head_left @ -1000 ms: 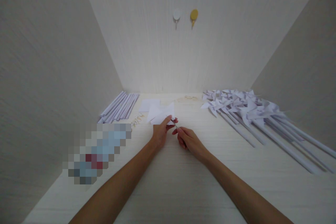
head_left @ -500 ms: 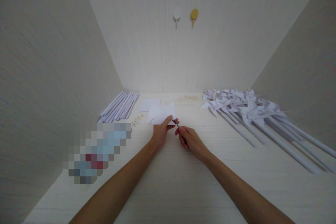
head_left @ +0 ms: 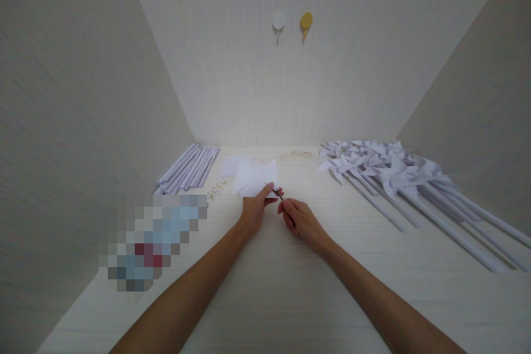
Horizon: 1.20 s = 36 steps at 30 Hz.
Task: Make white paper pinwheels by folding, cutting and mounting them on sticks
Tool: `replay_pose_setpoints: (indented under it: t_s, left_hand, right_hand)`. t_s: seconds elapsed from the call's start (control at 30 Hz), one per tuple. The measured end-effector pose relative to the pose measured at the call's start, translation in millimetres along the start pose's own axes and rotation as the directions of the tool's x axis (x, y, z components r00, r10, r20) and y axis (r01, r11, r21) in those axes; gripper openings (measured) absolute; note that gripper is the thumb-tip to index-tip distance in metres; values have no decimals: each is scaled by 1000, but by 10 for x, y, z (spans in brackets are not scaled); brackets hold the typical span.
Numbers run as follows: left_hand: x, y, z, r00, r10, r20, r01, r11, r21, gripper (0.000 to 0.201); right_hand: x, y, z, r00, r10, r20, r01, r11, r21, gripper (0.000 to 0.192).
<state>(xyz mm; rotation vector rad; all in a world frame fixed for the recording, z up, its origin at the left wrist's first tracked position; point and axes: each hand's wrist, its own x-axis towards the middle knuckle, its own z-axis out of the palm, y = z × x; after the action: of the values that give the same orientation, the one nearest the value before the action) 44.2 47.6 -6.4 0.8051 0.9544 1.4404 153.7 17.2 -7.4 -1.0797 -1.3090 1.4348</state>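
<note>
My left hand point(head_left: 254, 209) pinches the folded white paper point(head_left: 254, 180); my right hand point(head_left: 299, 220) pinches a thin pin point(head_left: 279, 194).

The paper fans out toward 11 o'clock from my left hand, at mid-tabletop point(head_left: 265, 287). The pin's long axis points to 11 o'clock, its tip just beside the paper's near edge. Finished pinwheels point(head_left: 373, 168) lie at 2 o'clock, rolled sticks point(head_left: 188, 168) at 10.

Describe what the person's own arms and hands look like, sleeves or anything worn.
Both forearms are bare to the frame edge: no sleeves, gloves, watch or bracelets show. The left hand and right hand show no rings. Fingernails on both appear painted dark red.
</note>
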Motion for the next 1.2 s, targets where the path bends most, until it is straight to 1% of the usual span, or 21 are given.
replay_pose_setpoints:
  t_s: [0.17,0.43,0.7,0.87,1.2]
  left_hand:
    - [-3,6,2,1000,0,1,0,1000,-19,17]
    - [-1,11,12,1000,-3,-11,3,1000,-2,18]
    - [7,1,-8,1000,5,8,-5,1000,-30,16]
    - [12,-4,8,1000,-14,-9,14,998,-53,17]
    - [14,-1,5,1000,-18,-10,17,999,-44,20]
  right_hand:
    - [6,3,3,1000,7,10,-7,1000,1,30]
    - [5,1,-8,1000,15,16,-15,1000,12,28]
    - [20,36,-5,1000,7,12,-7,1000,14,31]
    - [40,63,-10,1000,-15,7,15,1000,-16,33]
    - [52,117,-17,997,-79,-23,77,992,-97,35]
